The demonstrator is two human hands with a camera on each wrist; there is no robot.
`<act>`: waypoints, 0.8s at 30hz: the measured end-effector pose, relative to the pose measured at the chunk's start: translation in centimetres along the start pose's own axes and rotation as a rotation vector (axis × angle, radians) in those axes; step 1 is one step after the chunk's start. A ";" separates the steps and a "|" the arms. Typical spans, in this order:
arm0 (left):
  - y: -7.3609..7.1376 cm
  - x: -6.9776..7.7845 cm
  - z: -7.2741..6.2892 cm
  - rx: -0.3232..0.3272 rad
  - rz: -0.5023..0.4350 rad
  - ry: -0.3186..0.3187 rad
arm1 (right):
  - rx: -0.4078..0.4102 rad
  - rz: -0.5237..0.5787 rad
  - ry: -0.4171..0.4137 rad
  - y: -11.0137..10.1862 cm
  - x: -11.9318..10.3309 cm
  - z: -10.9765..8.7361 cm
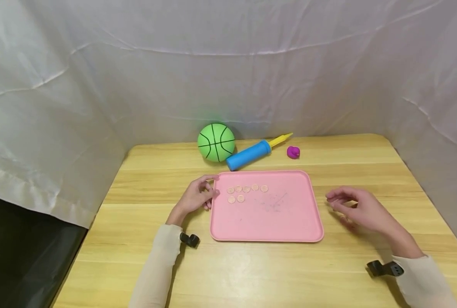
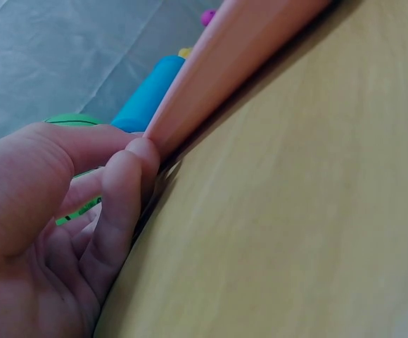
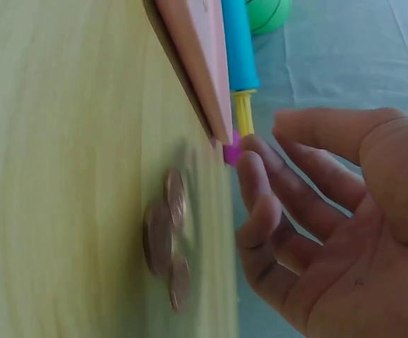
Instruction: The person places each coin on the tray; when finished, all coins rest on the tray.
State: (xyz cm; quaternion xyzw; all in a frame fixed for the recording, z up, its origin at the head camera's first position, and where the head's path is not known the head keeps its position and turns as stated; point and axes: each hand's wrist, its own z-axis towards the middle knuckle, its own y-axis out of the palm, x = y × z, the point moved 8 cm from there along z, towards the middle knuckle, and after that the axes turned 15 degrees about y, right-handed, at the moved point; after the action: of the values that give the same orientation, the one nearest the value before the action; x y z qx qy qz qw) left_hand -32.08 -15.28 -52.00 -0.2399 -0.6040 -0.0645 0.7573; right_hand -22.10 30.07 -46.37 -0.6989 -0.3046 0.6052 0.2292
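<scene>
A pink tray point(image 1: 266, 222) lies on the wooden table, with several copper coins point(image 1: 246, 189) in a row on it and two more just below. My left hand point(image 1: 196, 196) pinches the tray's left rim between thumb and finger, plain in the left wrist view. To the right of the tray, my right hand point(image 1: 363, 209) hovers with loosely bent fingers and nothing between them. Below it, three coins point(image 3: 160, 238) lie close together on the table; in the head view the hand partly hides them.
Behind the tray are a green ball point(image 1: 216, 143) with black lines, a blue pump point(image 1: 249, 155) with a yellow nozzle, and a small purple object point(image 1: 293, 152). A pale cloth point(image 1: 228, 85) hangs along the back and sides of the table point(image 1: 228, 278).
</scene>
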 end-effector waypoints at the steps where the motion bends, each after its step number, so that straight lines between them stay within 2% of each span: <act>1: 0.0 0.0 0.0 0.001 0.001 0.001 | -0.001 -0.002 -0.013 -0.1 0.1 -0.2; 9: 0.0 0.0 0.3 -0.014 -0.002 0.007 | 0.014 -0.044 -0.083 -0.9 1.7 -1.6; 16: -0.1 0.1 0.3 -0.006 0.012 0.004 | 0.030 -0.097 -0.126 -2.0 3.1 -2.0; 24: -0.1 -0.1 0.1 -0.002 0.017 0.001 | 0.031 -0.150 -0.125 -1.8 4.6 -1.9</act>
State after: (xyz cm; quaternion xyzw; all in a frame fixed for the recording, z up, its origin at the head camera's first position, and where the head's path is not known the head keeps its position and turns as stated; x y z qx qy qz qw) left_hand -32.20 -15.35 -52.06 -0.2458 -0.6013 -0.0588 0.7580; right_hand -20.07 34.63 -48.09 -0.6312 -0.3603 0.6335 0.2652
